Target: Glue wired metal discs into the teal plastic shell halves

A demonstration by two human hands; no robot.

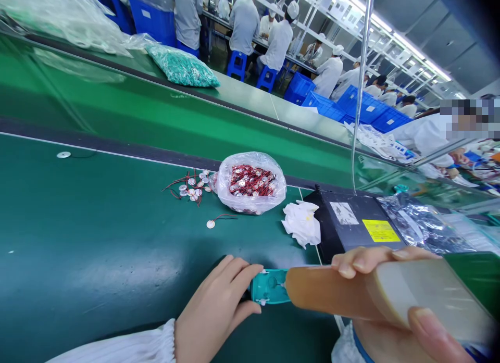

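Observation:
Near the front of the green bench, my left hand (pixel 222 305) grips a small teal plastic housing (pixel 271 286) between thumb and fingers. Its open hollow side faces up, with small white bits at its edges. My right hand (pixel 390 300) is closed around a long bottle (pixel 336 295), amber toward the left and cloudy white toward the right. The bottle lies tilted on its side, its amber end over the right part of the housing and hiding it. Whether the two touch I cannot tell. Beyond them lies a single round disc (pixel 211 224) with red and black wires.
A clear bag (pixel 252 204) of wired discs stands at the bench's back, loose discs (pixel 193 188) beside it. Right of it are crumpled tissue (pixel 302 222) and a black box (pixel 351 222). A bag of teal parts (pixel 183 66) lies beyond the green conveyor (pixel 156 113). Co-workers sit farther off.

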